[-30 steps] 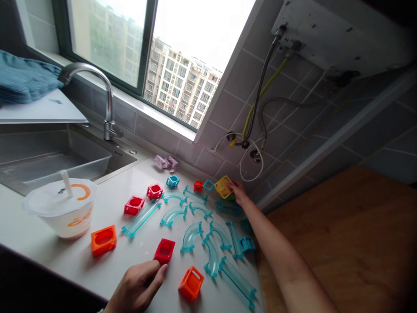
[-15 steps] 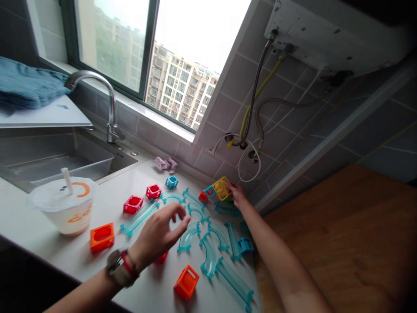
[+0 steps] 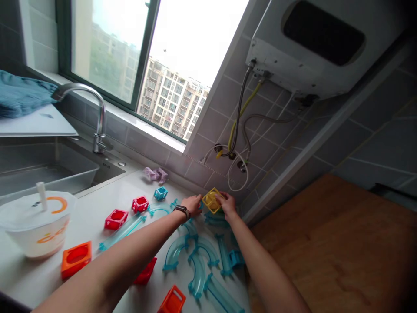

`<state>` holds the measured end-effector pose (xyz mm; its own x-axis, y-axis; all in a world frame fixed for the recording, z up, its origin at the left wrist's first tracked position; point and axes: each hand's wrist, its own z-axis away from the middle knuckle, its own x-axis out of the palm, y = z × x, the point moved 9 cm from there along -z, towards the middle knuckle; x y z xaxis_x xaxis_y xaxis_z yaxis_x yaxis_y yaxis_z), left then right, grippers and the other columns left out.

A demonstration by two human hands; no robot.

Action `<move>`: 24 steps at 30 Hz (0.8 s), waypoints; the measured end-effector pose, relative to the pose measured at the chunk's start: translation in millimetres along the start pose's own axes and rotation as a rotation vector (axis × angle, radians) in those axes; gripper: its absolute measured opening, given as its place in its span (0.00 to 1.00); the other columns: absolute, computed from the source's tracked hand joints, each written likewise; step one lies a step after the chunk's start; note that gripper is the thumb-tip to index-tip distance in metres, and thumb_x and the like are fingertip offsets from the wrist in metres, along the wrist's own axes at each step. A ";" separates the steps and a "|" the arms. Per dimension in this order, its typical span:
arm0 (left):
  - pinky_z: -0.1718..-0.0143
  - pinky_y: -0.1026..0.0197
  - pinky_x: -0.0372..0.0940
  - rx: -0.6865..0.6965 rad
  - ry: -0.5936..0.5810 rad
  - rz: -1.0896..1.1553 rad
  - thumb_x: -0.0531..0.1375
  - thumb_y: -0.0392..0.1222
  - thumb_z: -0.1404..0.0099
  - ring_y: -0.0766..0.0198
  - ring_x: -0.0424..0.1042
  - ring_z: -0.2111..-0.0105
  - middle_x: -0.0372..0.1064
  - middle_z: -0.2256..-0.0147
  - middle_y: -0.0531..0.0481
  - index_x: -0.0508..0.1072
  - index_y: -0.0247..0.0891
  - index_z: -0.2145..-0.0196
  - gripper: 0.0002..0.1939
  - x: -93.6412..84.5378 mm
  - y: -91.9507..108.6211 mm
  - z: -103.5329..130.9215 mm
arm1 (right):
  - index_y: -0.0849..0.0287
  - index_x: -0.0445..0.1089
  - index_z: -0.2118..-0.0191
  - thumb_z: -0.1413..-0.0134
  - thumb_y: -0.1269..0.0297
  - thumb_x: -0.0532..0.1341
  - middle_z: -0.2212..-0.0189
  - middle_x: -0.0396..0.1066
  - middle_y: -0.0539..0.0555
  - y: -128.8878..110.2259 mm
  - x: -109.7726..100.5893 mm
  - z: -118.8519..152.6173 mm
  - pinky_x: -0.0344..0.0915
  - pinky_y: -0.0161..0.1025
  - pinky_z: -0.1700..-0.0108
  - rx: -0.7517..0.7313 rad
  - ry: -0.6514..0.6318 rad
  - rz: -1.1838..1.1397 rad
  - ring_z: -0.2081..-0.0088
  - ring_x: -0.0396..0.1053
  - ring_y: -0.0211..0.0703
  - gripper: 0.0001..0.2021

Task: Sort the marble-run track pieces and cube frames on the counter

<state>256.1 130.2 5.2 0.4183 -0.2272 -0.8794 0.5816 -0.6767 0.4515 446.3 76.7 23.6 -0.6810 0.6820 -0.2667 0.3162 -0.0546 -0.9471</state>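
My right hand (image 3: 227, 204) grips a yellow open-frame cube block (image 3: 212, 200) from its right side, above the far part of the counter. My left hand (image 3: 192, 205) is at the left of this block, its fingers closed over a blue block (image 3: 201, 204) of which only a sliver shows. Whether the blue block is still joined to the yellow one, I cannot tell. Translucent teal track pieces, curved (image 3: 196, 276) and straight (image 3: 224, 256), lie below my hands. My left forearm hides part of them. Near the right edge sits another blue block (image 3: 235, 258).
Red blocks (image 3: 116, 219), orange blocks (image 3: 76, 260), a small blue cube (image 3: 160, 193) and lilac pieces (image 3: 155, 174) lie on the white counter (image 3: 94, 208). A lidded cup with a straw (image 3: 35, 224) stands at left, beside the sink (image 3: 48, 161). Hoses (image 3: 239, 108) hang from the wall heater.
My left hand has reached forward and right, from above the track pieces to the blocks beside the yellow cube. My right hand keeps hold of the yellow cube. The view has shifted slightly.
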 end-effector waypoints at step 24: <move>0.32 0.51 0.59 0.094 0.091 0.189 0.59 0.33 0.32 0.51 0.61 0.32 0.60 0.32 0.37 0.64 0.38 0.33 0.30 -86.5 11.7 90.6 | 0.59 0.75 0.53 0.50 0.47 0.71 0.61 0.80 0.57 -88.2 -37.8 163.9 0.75 0.42 0.59 -0.177 0.203 -0.326 0.60 0.79 0.51 0.24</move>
<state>163.5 78.5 72.9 0.5775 -0.2951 -0.7612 0.4209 -0.6913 0.5873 336.0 -63.8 88.0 -0.6263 0.7732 0.0994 0.2260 0.3022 -0.9261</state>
